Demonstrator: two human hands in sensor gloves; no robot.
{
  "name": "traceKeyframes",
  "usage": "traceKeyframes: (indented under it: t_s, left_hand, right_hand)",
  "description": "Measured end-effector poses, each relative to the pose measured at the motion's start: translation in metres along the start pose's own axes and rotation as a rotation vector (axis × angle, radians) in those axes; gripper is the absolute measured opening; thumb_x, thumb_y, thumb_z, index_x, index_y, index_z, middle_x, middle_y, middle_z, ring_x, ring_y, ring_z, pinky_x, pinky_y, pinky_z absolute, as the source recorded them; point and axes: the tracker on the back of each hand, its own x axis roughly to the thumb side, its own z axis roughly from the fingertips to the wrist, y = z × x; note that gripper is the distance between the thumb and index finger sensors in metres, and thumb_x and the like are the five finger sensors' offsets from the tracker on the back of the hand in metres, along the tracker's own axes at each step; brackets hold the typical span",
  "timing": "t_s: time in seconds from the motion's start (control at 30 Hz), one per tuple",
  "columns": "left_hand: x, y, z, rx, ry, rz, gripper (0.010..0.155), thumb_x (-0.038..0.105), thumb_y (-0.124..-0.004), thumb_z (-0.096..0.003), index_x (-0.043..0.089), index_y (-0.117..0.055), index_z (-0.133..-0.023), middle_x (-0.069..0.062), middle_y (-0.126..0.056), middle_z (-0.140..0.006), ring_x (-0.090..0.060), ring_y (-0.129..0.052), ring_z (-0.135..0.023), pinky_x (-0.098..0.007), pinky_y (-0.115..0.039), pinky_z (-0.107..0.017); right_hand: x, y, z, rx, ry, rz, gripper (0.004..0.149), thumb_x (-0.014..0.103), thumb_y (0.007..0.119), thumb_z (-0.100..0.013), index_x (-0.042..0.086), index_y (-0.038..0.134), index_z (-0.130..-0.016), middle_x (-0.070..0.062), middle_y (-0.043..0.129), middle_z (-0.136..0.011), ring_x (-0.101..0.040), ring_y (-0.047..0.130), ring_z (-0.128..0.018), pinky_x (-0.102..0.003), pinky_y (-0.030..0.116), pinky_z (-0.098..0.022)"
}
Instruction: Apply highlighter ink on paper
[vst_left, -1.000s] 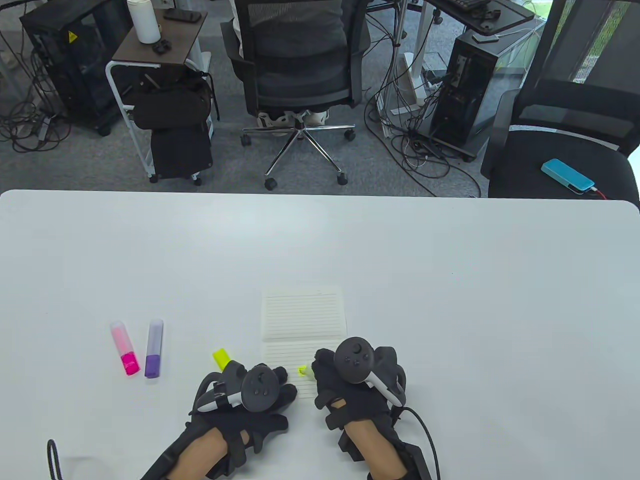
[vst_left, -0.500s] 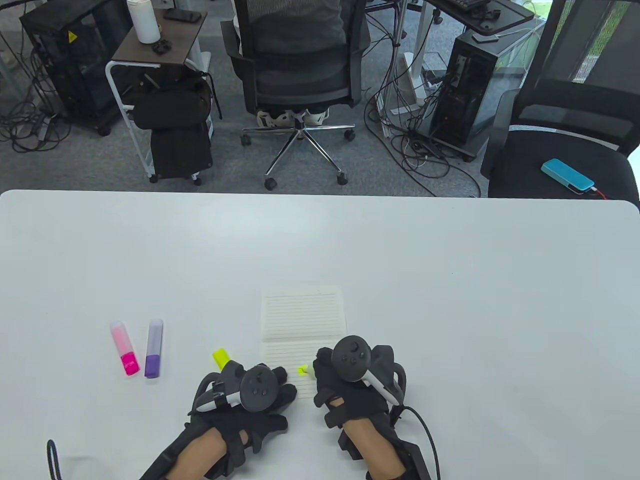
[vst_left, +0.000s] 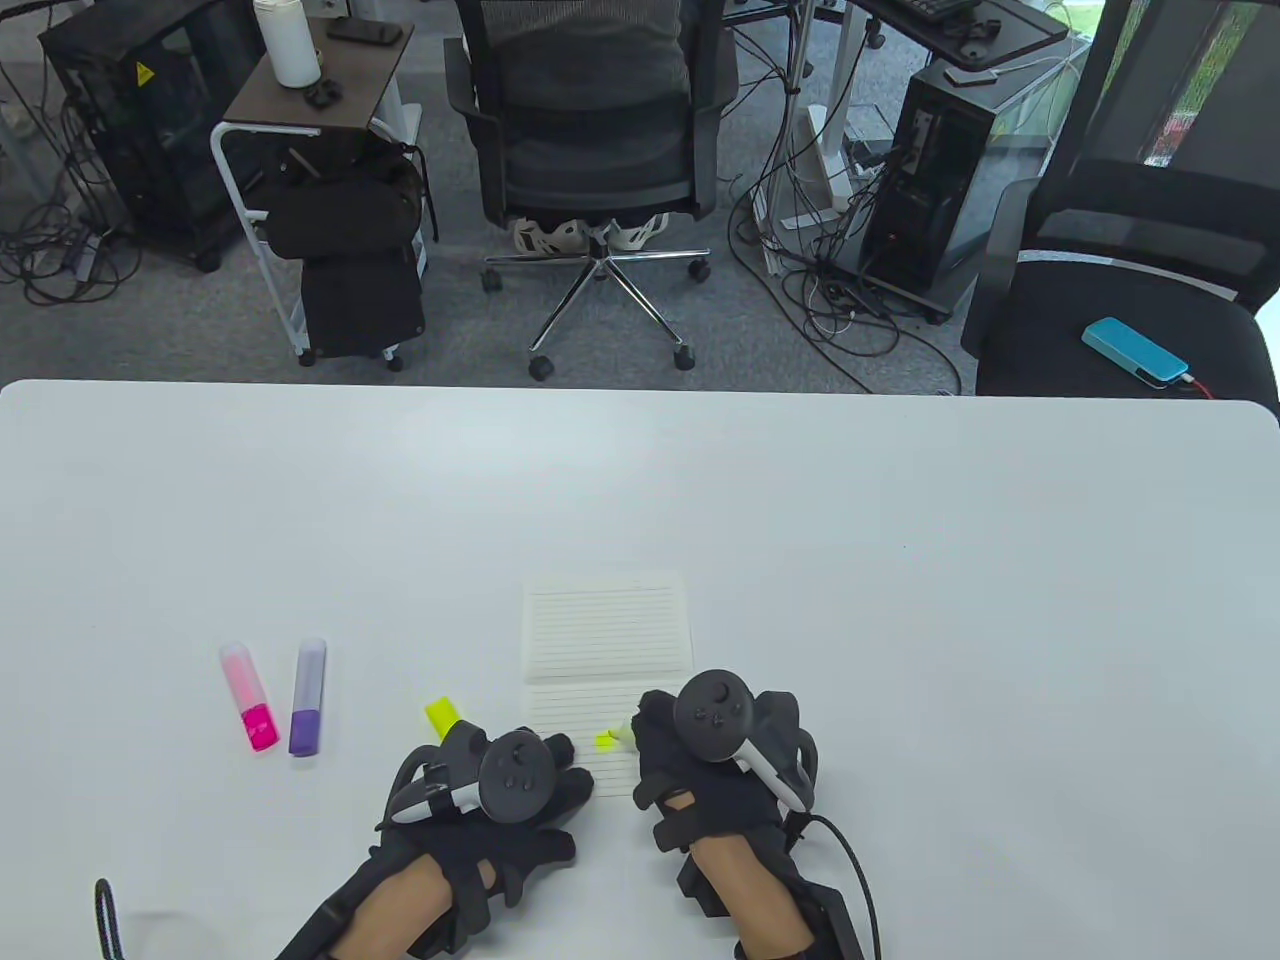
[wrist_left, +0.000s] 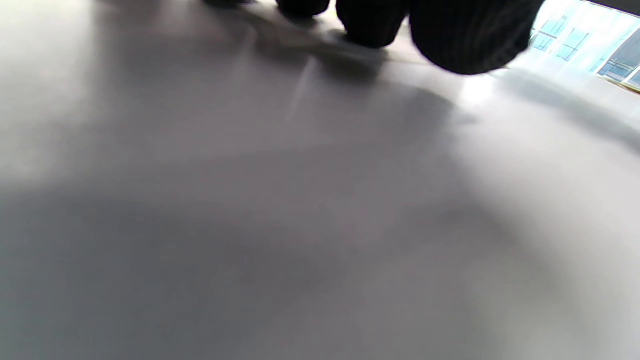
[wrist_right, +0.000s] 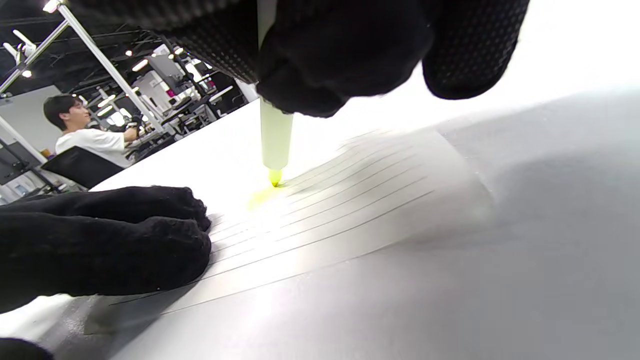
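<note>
Gripping the yellow highlighter (wrist_right: 274, 135), the right hand (vst_left: 715, 765) sets its tip on the paper (vst_left: 607, 625). Left hand (vst_left: 505, 800) lies flat, fingers straight, on the paper's near-left corner; if it lifts, the sheet could slide and smear.

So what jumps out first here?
Two black-gloved hands at the near table edge: the right hand presses a yellow highlighter tip-down onto lined paper, while the left hand rests on the paper's corner. Left of them lie pink and purple highlighters.
</note>
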Motion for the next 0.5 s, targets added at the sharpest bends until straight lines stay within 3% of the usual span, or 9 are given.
traceKeyframes:
  t_s: [0.07,0.23,0.4,0.5]
  left_hand:
    - [-0.0002,-0.0001,0.0,0.0,0.0,0.002,0.068,0.056,-0.075,-0.0465,0.036,-0.054,-0.108,0.005,-0.034,-0.119,-0.036,-0.036,-0.11,-0.067,-0.037,-0.075]
    - [-0.0005,-0.0003,-0.0001,-0.001,-0.001,0.006,0.068,0.056,-0.074,-0.0465,0.036,-0.054,-0.108,0.005,-0.033,-0.119,-0.036,-0.036,-0.11,-0.067,-0.037,-0.075]
    - [-0.0006,-0.0002,-0.0001,-0.002,-0.001,0.007,0.068,0.056,-0.074,-0.0464,0.036,-0.054,-0.108,0.005,-0.033,-0.119,-0.036,-0.036,-0.11,-0.067,-0.037,-0.075]
    - [-0.0007,-0.0003,-0.0002,-0.003,-0.001,0.006,0.068,0.056,-0.074,-0.0465,0.036,-0.054,-0.108,0.005,-0.033,-0.119,-0.036,-0.036,-0.11,-0.067,-0.037,-0.075]
  right_hand:
    - [0.0016,-0.0018,0.0026,0.027,0.005,0.01,0.041,0.037,0.075,-0.066,0.014,0.076,-0.1,-0.008,0.095,-0.059,-0.022,0.092,-0.032,-0.056,0.074,-0.058]
    - [0.0024,-0.0004,0.001,-0.038,-0.008,-0.003,0.041,0.037,0.074,-0.067,0.015,0.075,-0.101,-0.009,0.094,-0.061,-0.022,0.092,-0.033,-0.056,0.073,-0.058]
    - [0.0015,-0.0035,0.0029,0.023,0.012,0.017,0.04,0.037,0.075,-0.066,0.014,0.077,-0.1,-0.009,0.095,-0.059,-0.022,0.092,-0.032,-0.056,0.074,-0.058]
    - [0.0012,-0.0024,0.0019,-0.017,-0.001,0.006,0.041,0.037,0.074,-0.066,0.015,0.076,-0.1,-0.008,0.094,-0.06,-0.022,0.092,-0.033,-0.056,0.073,-0.058]
